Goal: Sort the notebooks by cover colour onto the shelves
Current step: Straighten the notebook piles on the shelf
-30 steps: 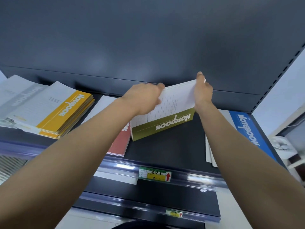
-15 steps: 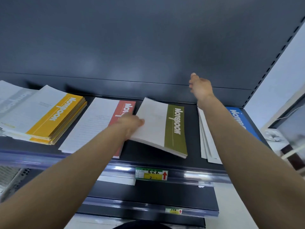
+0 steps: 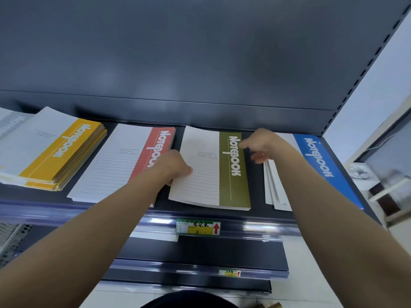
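- On the shelf (image 3: 255, 197), the green notebook (image 3: 233, 170) lies flat with its cover up, the olive band on its right and the lined white part on its left.
- It sits between the red notebook (image 3: 124, 165) on its left and the blue stack (image 3: 322, 161) on its right, with dark shelf showing in both gaps.
- At its left edge, the left hand (image 3: 175, 166) has its fingers (image 3: 188, 170) curled, grasping that edge, with one tip on the white part.
- That hand also overlaps the red notebook's right edge; I cannot tell whether it touches it.
- By the green notebook's far right corner, the right hand (image 3: 262, 145) hovers, blurred.
- Its fingers (image 3: 244, 143) are loosely bent and released, grasping nothing.
- One tip reaches over the olive band near the title's first letter; whether it touches the cover is unclear.
- Left of the red notebook lies the yellow stack (image 3: 64, 152), several deep and angled, with a grey notebook (image 3: 11, 125) beside it at the frame's edge.
- White edges of the blue stack fan out unevenly toward the front.
- A green-and-yellow price tag (image 3: 198, 226) with a red arrow sits on the shelf's front edge, below the green notebook.
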Tool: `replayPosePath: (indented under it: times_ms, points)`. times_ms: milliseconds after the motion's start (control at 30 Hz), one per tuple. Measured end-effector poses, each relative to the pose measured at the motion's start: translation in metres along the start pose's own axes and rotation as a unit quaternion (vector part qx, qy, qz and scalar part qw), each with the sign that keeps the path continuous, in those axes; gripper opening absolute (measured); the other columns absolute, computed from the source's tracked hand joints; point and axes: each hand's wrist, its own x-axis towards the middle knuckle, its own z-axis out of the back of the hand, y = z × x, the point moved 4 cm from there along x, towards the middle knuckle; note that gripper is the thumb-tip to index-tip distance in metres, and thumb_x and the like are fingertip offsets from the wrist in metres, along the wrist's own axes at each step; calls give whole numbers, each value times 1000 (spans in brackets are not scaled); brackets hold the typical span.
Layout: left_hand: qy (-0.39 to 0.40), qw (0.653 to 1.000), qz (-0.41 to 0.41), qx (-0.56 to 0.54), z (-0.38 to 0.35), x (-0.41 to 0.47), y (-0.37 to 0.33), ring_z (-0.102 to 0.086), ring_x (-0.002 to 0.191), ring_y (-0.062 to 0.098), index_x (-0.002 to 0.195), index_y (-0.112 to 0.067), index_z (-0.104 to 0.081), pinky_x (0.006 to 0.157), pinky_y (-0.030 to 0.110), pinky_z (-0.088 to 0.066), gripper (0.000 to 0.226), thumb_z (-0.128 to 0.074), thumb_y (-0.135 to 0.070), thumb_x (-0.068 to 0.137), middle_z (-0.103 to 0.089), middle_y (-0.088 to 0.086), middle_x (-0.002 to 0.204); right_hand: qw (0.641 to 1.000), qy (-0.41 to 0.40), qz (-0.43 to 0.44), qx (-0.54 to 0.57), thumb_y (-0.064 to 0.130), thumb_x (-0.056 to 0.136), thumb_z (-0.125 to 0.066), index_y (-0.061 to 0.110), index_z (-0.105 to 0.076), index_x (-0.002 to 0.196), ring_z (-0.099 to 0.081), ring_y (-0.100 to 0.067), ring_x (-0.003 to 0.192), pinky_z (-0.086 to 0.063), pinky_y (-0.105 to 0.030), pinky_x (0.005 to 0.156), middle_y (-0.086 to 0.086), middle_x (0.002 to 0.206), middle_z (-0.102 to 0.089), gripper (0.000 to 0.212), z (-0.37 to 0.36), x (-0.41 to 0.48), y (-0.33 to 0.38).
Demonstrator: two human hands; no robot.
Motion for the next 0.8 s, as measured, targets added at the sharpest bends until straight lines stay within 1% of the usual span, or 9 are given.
replayPosePath:
  times_ms: [33, 200, 333, 433, 533, 600, 667, 733, 800]
  points:
    - [-4, 999, -9, 32, 1, 0, -2, -61, 101, 33, 104, -5, -48, 83, 43, -56, 27, -65, -20, 89, -60, 15, 113, 1000, 27, -13, 4, 19, 92, -60, -1, -50, 127, -66, -20, 75, -55, -32, 60, -11, 99, -56, 41, -4, -1, -3]
    - [-13, 989, -29, 147, 0, 1, -9, -64, 95, 32, 110, -3, -52, 78, 40, -57, 32, -67, -21, 87, -61, 14, 110, 996, 56, -36, 60, 10, 94, -57, -1, -49, 129, -65, -34, 103, -55, -43, 85, -22, 135, -51, 37, -16, 2, -11]
    - [-10, 971, -28, 238, 4, -2, -16, -65, 84, 28, 110, -4, -53, 75, 32, -56, 32, -67, -22, 87, -62, 12, 103, 996, 49, -22, 78, 12, 91, -61, -1, -55, 115, -69, -29, 90, -58, -40, 76, -16, 114, -61, 28, -17, 2, -15]
    - [-109, 927, -86, 349, 4, -7, -37, -62, 90, 26, 106, -7, -57, 68, 29, -47, 22, -63, -19, 88, -62, 10, 101, 997, -51, 27, 41, 13, 91, -60, -1, -60, 110, -66, -25, 82, -56, -34, 78, -18, 100, -63, 24, 13, -1, -18]
    - [-154, 940, -184, 243, -14, -10, -81, -60, 78, 26, 79, -9, -54, 62, 28, -45, 13, -61, -15, 88, -64, 15, 91, 982, -180, 38, -40, 14, 89, -57, 5, -59, 82, -53, -23, 77, -47, -31, 72, -15, 85, -58, 12, 62, -4, -34]
    - [-60, 964, -224, 130, -38, -16, -113, -60, 78, 29, 71, -9, -52, 59, 29, -43, 24, -63, -22, 88, -60, 17, 81, 967, -227, 1, -116, 17, 89, -54, 4, -47, 71, -46, -23, 66, -37, -24, 60, -9, 72, -50, 23, 89, -6, -57]
    - [71, 977, -201, -14, -66, -26, -139, -60, 94, 27, 100, -6, -58, 73, 34, -51, 23, -64, -24, 88, -60, 13, 96, 962, -236, -44, -126, 21, 87, -57, 4, -43, 68, -45, -23, 63, -34, -25, 58, -7, 66, -45, 30, 108, -11, -89]
    - [184, 969, -118, -117, -92, -32, -151, -52, 113, 30, 132, -5, -43, 90, 44, -49, 50, -65, -19, 89, -51, 13, 123, 966, -220, -93, -103, 29, 87, -61, 4, -48, 73, -52, -28, 81, -36, -29, 72, -11, 82, -54, 31, 117, -18, -122]
    - [217, 961, -73, -156, -109, -30, -159, -48, 114, 32, 135, -7, -39, 93, 50, -46, 52, -64, -13, 89, -46, 14, 131, 968, -196, -136, -77, 35, 89, -62, -2, -57, 104, -55, -32, 103, -38, -33, 79, -18, 110, -58, 41, 118, -23, -152]
